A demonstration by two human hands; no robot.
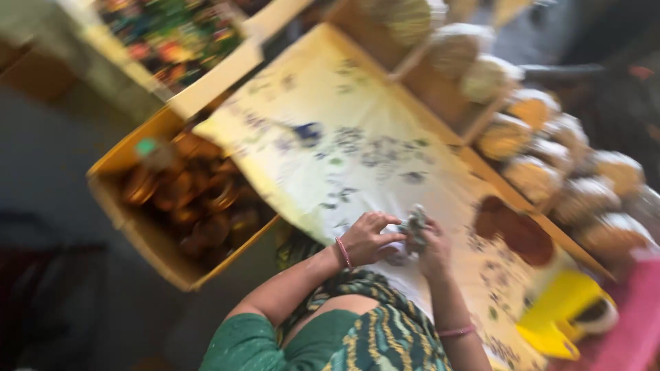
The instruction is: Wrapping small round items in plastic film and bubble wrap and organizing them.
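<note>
The picture is blurred and tilted. My left hand [368,237], with a red bangle at the wrist, and my right hand [434,253], with a pink bangle, meet over a pale yellow sheet [344,103] printed with blue-grey marks. Between them is a small grey-green object [416,225]. My right hand closes around it from the right, and my left fingertips pinch it from the left. What the object is cannot be made out. My green sleeve and striped green cloth fill the bottom of the view.
A yellow cardboard box [130,227] of shiny brown round items stands left of the sheet. Several clear bags of yellowish goods [536,178] line wooden compartments on the right. A yellow scoop-like container [560,312] and a dark brown patch [512,227] lie near the right hand.
</note>
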